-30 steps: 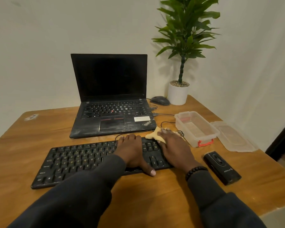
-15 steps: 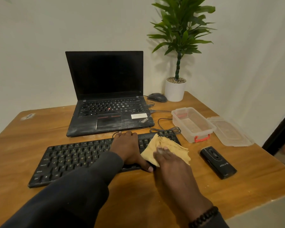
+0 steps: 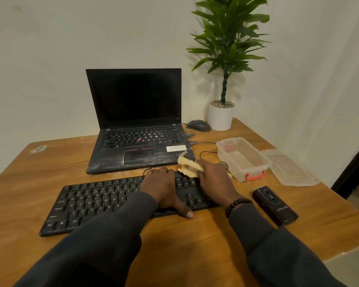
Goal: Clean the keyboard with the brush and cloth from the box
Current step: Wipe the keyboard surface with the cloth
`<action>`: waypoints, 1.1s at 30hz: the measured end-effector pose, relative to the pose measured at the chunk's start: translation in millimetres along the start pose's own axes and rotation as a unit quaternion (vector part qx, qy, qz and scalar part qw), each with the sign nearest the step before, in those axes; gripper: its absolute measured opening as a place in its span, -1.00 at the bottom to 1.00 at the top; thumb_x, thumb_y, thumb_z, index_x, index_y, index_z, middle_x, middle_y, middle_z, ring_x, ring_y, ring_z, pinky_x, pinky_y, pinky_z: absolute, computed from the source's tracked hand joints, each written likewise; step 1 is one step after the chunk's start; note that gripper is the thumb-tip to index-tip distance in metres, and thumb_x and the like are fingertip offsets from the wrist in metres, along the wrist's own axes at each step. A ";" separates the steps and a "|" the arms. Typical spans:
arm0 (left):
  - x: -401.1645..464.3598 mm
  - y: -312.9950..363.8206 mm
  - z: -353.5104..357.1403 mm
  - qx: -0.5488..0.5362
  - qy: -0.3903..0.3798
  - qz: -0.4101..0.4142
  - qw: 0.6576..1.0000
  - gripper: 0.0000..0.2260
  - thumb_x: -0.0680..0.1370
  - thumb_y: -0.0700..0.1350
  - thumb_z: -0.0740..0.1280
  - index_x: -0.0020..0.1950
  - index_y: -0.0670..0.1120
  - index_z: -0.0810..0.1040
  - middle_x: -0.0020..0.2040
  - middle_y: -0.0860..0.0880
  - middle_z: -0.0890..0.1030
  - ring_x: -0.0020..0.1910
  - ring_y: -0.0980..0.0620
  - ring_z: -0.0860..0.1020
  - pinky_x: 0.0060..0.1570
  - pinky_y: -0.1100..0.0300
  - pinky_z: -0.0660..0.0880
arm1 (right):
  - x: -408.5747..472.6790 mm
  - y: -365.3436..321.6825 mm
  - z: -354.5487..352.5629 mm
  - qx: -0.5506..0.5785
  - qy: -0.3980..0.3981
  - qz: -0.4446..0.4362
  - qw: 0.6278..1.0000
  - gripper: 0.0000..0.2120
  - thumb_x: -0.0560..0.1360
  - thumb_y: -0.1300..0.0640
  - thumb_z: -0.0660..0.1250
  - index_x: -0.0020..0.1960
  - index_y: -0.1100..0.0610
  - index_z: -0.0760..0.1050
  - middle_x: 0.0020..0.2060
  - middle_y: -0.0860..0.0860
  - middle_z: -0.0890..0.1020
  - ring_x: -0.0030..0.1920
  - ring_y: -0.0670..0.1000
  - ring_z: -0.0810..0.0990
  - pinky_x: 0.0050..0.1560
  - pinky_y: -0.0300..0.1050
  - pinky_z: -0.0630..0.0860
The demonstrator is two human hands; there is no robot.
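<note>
The left hand is lying flat, fingers straight, pressing the keyboard; the right hand is pressing the cloth onto its far right keys. Whether those fingers are curling round the cloth cannot be told.

keyboard right half under hands, cloth blurred, plant top cut off

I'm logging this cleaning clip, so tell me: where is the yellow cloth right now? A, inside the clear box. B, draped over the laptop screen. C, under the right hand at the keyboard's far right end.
C: the right hand presses the yellow cloth onto the keyboard at its far right end.
</note>
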State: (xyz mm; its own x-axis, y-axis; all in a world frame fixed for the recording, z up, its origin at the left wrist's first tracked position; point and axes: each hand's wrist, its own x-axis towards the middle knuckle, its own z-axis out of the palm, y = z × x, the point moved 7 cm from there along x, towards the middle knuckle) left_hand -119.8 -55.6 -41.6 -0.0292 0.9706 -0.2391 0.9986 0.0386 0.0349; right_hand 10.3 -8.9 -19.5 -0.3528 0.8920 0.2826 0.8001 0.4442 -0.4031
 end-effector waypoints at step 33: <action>0.8 -0.9 1.2 -0.005 -0.010 0.011 1.000 0.12 0.19 0.47 0.47 0.55 -0.13 0.20 0.49 -0.12 0.31 0.45 -0.14 0.28 0.48 -0.04 0.16 | -20.4 24.1 -41.3 0.052 0.144 0.116 0.981 -0.67 0.54 0.17 0.32 0.31 0.08 0.52 0.08 0.03 0.56 0.02 0.00 0.55 0.03 -0.11 0.55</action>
State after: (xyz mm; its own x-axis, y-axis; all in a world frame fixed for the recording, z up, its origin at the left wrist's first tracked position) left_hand -120.6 -55.2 -43.0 -0.0057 0.9664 -0.2569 0.9985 0.0193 0.0507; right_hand 56.8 -19.9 0.9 -0.0041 0.9161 0.4009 0.7833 0.2522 -0.5682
